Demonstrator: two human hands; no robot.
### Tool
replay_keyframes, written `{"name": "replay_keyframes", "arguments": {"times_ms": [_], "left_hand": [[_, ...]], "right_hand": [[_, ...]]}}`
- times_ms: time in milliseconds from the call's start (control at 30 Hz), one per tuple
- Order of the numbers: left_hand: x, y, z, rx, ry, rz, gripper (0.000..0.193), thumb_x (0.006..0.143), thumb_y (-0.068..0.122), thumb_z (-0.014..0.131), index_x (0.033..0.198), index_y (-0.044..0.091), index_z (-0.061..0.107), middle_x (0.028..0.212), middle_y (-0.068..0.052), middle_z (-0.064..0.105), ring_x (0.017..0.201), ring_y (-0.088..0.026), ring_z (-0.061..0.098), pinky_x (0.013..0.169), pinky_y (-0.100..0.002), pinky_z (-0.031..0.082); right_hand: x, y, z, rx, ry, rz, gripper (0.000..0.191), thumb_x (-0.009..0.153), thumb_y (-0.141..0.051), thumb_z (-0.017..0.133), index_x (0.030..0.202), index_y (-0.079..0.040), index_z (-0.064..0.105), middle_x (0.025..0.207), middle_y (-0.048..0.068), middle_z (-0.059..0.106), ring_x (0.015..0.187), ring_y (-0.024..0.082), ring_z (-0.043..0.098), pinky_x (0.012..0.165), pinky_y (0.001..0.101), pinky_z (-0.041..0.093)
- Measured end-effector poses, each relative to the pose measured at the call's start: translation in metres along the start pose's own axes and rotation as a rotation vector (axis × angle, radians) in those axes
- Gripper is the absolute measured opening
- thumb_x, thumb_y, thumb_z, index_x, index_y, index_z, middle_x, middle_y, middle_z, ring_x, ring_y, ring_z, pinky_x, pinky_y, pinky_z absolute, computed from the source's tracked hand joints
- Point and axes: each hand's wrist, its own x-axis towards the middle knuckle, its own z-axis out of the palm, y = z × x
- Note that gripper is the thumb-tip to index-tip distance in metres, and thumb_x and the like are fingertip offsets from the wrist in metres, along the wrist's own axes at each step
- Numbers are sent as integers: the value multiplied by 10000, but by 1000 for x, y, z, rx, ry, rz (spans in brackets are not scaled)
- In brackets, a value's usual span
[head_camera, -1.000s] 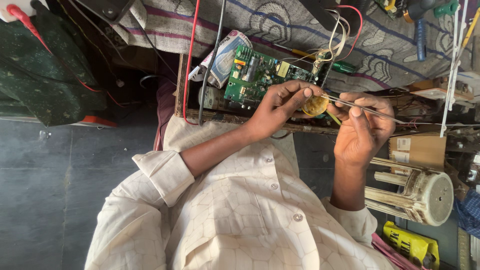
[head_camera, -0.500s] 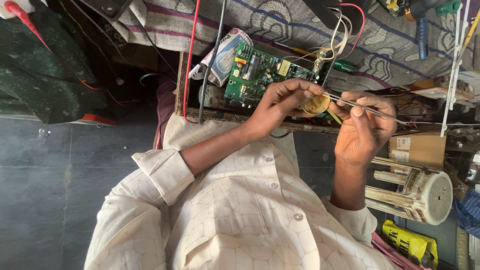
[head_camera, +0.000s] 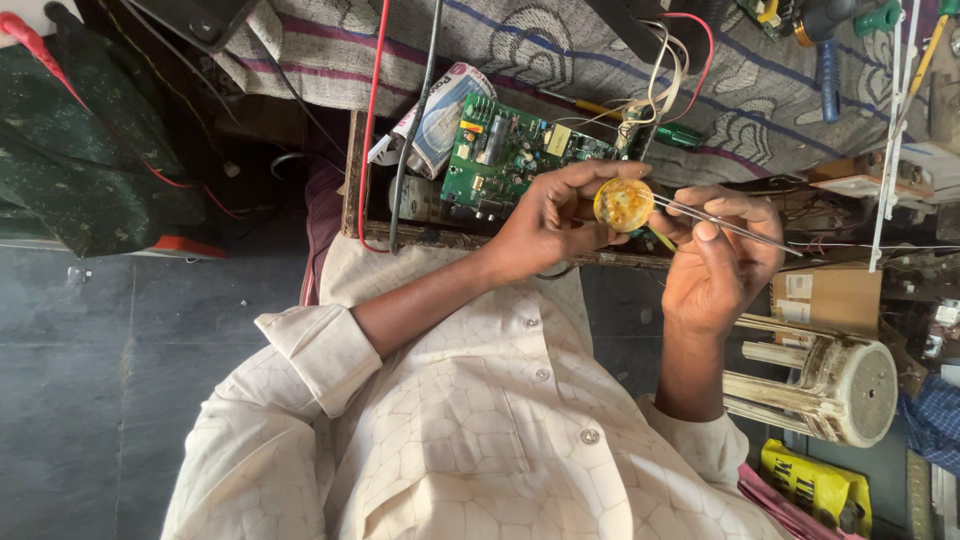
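Note:
My left hand (head_camera: 555, 215) holds a small round yellow tin (head_camera: 623, 203) by its rim, open face towards me. My right hand (head_camera: 715, 262) pinches a thin metal tool like tweezers (head_camera: 725, 220), and its tip touches the tin's edge. Just beyond the hands a green circuit board (head_camera: 505, 150) with several components lies on the wooden edge of a workbench (head_camera: 440, 237). White wires (head_camera: 655, 75) run from the board's far end.
A red cable (head_camera: 375, 110) and a black cable (head_camera: 420, 110) hang over the patterned cloth (head_camera: 560, 50). A green-handled screwdriver (head_camera: 680, 135) lies by the board. A white plastic stool (head_camera: 825, 375), a cardboard box (head_camera: 835, 295) and a yellow packet (head_camera: 815, 485) are at the right; a dark green bag (head_camera: 90, 170) is at the left.

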Motion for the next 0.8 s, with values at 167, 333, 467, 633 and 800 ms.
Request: {"name": "replay_keyframes", "arguments": {"times_ms": [167,333,467,633,800], "left_hand": [[-1,1,1,3,-1,5,620,970,-141,673,1536,27,485,1369,-66,660,1269,-133,632,1071,-299,562],[0,1,-1,-9,-18,1,602,984,-129,668,1534,26,478,1425,-64,638,1306,-130,625,1092,-297,551],[-2,1,-3,-16,-31,12,597,1002,-132,656,1551,19,476,1438,-75,637,1318,-135,622,1107,-295,545],[-2,0,-4,-54,-50,21,589,1012,-132,652,1552,14,469,1462,-81,619,1334,-142,616,1124,-303,541],[-4,0,-5,-70,-65,41,596,1018,-121,659,1561,20,459,1480,-84,607,1359,-142,603,1140,-310,540]], "right_hand": [[1,0,-1,1,-12,-18,216,1001,70,593,1214,56,563,1125,254,646,1063,290,693,887,435,659],[0,0,-2,6,-14,-26,229,981,61,585,1208,57,559,1102,248,643,1045,291,690,897,447,658],[0,0,1,12,-16,-32,247,960,52,584,1205,62,552,1087,242,642,1021,289,691,908,450,656],[0,-1,5,-39,-25,-49,250,945,70,602,1189,55,552,1077,223,637,1014,269,682,909,442,658],[-1,1,9,-115,-32,-124,246,935,99,631,1164,43,564,1063,176,619,989,230,655,882,429,661]]}}
